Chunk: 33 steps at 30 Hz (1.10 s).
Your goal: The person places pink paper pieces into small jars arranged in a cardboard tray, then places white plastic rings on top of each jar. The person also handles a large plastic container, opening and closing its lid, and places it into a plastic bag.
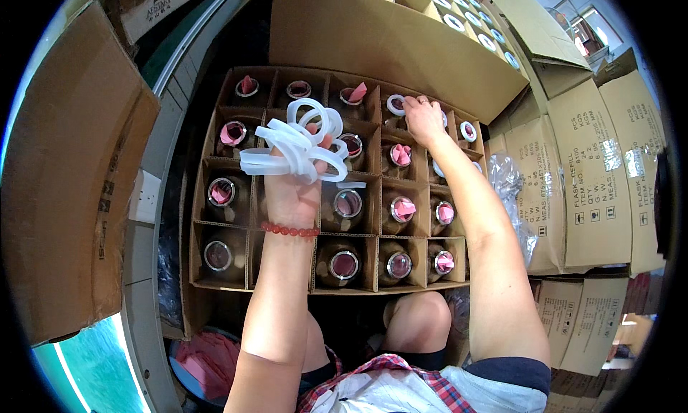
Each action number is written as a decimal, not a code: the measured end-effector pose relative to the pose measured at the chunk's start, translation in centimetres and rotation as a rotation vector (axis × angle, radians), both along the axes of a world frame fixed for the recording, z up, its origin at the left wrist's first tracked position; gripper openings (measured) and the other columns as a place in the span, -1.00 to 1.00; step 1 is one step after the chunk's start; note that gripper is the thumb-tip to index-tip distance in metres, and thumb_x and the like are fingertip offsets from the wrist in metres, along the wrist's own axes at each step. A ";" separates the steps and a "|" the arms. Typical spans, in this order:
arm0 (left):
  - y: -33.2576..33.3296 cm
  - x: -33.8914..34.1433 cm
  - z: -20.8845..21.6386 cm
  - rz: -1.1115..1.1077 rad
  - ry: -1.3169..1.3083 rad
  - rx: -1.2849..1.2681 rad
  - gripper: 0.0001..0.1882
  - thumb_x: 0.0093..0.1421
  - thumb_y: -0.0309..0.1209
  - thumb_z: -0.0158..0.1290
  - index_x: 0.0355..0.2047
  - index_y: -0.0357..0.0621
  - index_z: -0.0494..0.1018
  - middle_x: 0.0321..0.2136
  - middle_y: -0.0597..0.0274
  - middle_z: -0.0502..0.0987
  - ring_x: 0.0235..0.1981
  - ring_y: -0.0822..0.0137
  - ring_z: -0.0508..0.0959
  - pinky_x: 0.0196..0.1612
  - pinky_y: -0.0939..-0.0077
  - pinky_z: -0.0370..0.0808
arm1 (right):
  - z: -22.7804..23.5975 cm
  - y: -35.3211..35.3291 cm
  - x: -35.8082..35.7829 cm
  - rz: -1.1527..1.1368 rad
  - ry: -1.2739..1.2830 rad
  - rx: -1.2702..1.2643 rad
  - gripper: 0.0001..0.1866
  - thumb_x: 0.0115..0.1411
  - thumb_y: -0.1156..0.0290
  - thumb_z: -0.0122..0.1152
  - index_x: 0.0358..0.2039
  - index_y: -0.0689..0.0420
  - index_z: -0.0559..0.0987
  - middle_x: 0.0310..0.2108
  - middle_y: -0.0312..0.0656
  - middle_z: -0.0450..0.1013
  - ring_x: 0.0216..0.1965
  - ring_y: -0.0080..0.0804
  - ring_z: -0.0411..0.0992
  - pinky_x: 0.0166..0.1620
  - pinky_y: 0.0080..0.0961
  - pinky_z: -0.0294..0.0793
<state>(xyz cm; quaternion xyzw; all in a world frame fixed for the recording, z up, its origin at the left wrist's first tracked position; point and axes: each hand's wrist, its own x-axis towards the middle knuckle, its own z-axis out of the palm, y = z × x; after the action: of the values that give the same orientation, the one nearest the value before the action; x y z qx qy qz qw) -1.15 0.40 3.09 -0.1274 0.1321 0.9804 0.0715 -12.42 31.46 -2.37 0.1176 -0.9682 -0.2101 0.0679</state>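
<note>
A bunch of translucent white plastic rings [294,151] sits in my left hand [295,194], whose fingers curl round them above the middle of a divided cardboard box [344,291]. The box holds several glass flask refills [347,203], upright, one to a cell. Pink paper [403,209] sticks out of many of their mouths. My right hand [424,120] reaches to the back right, its bent fingers at a white ring [395,104] on a flask's mouth. Other flasks at the right have white rings [468,131] on them. My left hand and its rings hide some cells.
Behind stands another divided carton [387,40] with ring-topped flasks. Printed cartons [595,176] are stacked at the right, beside crumpled clear plastic [507,191]. A cardboard flap [79,176] rises at the left. A blue tub [183,373] with pink paper [209,359] is at the lower left.
</note>
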 end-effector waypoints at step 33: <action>0.2 0.0 0.5 -0.010 0.000 -0.008 -0.72 0.14 -0.24 0.08 -0.24 -0.18 0.46 -0.15 -0.01 0.48 -0.08 -0.04 0.48 -0.44 0.44 0.58 | -1.8 1.9 0.7 0.006 0.148 -0.603 -0.73 0.09 0.26 0.13 -0.28 0.15 0.59 -0.23 -0.11 0.49 -0.14 -0.12 0.44 -0.08 -0.25 0.43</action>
<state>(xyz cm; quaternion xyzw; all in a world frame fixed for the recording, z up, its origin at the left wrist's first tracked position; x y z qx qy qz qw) -1.16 0.61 3.58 -0.1268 0.1367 0.9795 0.0760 -11.72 33.35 -4.17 0.0793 -0.9790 0.0790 0.1705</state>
